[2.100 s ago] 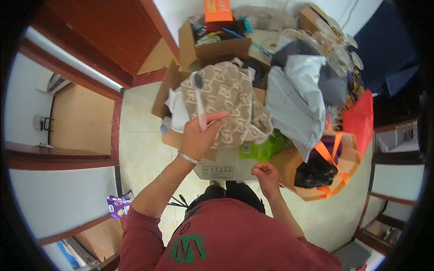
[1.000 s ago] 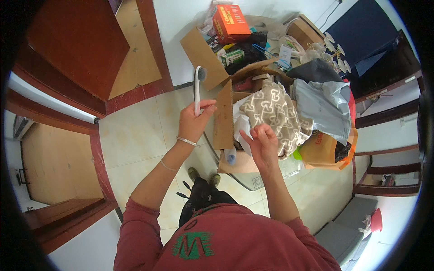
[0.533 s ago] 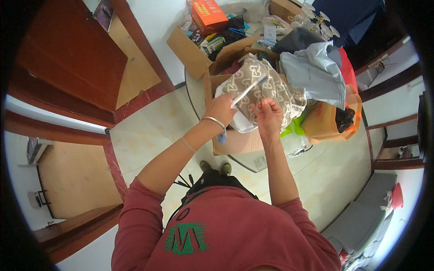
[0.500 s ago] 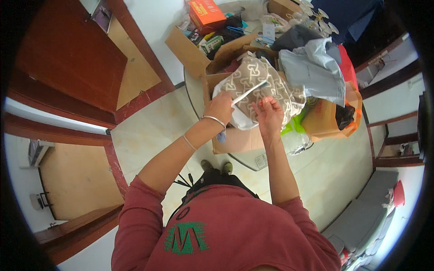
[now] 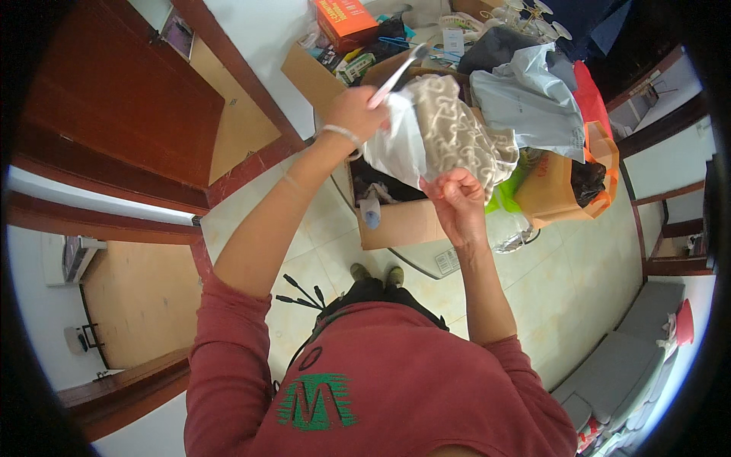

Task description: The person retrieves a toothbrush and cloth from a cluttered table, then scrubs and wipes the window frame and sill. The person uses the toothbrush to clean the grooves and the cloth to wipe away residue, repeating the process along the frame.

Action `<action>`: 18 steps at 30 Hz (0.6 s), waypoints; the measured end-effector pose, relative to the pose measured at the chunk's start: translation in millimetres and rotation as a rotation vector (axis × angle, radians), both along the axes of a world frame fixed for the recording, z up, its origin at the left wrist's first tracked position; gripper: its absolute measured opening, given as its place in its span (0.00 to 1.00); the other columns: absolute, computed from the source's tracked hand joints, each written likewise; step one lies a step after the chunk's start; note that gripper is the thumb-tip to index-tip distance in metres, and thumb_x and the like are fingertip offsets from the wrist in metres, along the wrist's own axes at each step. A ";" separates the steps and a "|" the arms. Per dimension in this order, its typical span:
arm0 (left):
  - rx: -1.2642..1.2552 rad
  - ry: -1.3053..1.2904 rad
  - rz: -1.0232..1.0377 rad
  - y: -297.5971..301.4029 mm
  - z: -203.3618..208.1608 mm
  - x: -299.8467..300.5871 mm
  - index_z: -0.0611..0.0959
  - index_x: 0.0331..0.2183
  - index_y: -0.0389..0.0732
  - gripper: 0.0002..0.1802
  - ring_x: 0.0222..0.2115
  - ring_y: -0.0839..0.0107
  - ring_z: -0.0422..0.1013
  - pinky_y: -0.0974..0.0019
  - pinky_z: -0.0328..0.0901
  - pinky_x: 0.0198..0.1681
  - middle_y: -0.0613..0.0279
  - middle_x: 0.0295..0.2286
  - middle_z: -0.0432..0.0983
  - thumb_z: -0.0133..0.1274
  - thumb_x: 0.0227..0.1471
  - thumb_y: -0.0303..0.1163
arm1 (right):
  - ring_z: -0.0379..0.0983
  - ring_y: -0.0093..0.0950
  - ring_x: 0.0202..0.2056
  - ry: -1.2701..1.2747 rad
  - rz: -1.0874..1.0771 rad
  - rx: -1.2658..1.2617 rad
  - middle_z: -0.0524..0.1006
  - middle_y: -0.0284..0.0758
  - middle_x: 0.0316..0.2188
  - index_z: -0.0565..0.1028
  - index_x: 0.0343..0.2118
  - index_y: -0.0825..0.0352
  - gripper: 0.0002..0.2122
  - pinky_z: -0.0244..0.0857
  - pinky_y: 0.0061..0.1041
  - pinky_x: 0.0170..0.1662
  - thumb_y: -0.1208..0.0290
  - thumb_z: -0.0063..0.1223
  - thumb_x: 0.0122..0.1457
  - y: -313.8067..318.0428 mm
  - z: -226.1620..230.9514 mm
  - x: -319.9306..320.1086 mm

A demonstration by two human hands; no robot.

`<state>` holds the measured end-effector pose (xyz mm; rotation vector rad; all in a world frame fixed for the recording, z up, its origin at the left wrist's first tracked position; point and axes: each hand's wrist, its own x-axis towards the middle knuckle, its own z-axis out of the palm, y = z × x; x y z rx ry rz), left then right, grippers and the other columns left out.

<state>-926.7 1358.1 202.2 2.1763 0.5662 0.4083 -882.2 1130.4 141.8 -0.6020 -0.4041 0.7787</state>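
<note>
Left hand (image 5: 355, 113): closed around the pale handle of a brush (image 5: 393, 81), dark bristles pointing far and right, above the open cardboard box (image 5: 405, 225). White bag or cloth (image 5: 400, 145), slightly blurred: raised over the box, between the hands, its far part against the left hand. Right hand (image 5: 461, 199): fingers curled nearly closed, tips at the white piece's near corner; whether they pinch it cannot be told. Beige patterned cloth (image 5: 466, 135): bunched, just right of the white piece. Grey plastic bag (image 5: 525, 99): farther right. Tan bag with orange handles (image 5: 554, 184): nearer, beneath the grey one. Orange carton (image 5: 346, 24): far left. Surface (image 5: 431, 260): under the box.
</note>
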 end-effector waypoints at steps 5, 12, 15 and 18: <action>0.196 -0.232 0.020 -2.2 34.4 38.6 0.80 0.24 0.39 0.09 0.21 0.74 0.72 0.69 0.64 0.28 0.64 0.19 0.78 0.54 0.42 0.34 | 0.70 0.22 0.29 -0.374 -0.196 -0.111 0.75 0.33 0.26 0.73 0.29 0.70 0.04 0.63 0.33 0.50 0.84 0.54 0.50 9.0 43.8 15.9; 0.229 -0.272 0.173 22.2 23.7 66.0 0.82 0.23 0.40 0.10 0.22 0.66 0.71 0.66 0.65 0.31 0.60 0.19 0.77 0.53 0.38 0.36 | 0.71 0.23 0.32 -0.674 -0.321 -0.141 0.75 0.33 0.27 0.73 0.29 0.70 0.06 0.57 0.42 0.55 0.84 0.57 0.47 -2.8 54.9 15.7; 0.198 -0.266 0.144 20.2 46.2 76.5 0.82 0.23 0.41 0.10 0.22 0.63 0.72 0.65 0.65 0.32 0.59 0.19 0.77 0.54 0.37 0.36 | 0.72 0.21 0.33 -0.736 -0.171 -0.219 0.74 0.32 0.28 0.74 0.29 0.69 0.08 0.60 0.37 0.54 0.88 0.57 0.46 0.5 48.6 23.3; 0.196 -0.241 0.151 10.6 62.2 90.1 0.80 0.23 0.36 0.10 0.21 0.63 0.73 0.63 0.66 0.27 0.55 0.19 0.77 0.53 0.39 0.34 | 0.71 0.18 0.30 -0.775 -0.132 -0.487 0.74 0.29 0.27 0.75 0.30 0.69 0.06 0.66 0.22 0.42 0.83 0.58 0.48 30.3 55.4 52.9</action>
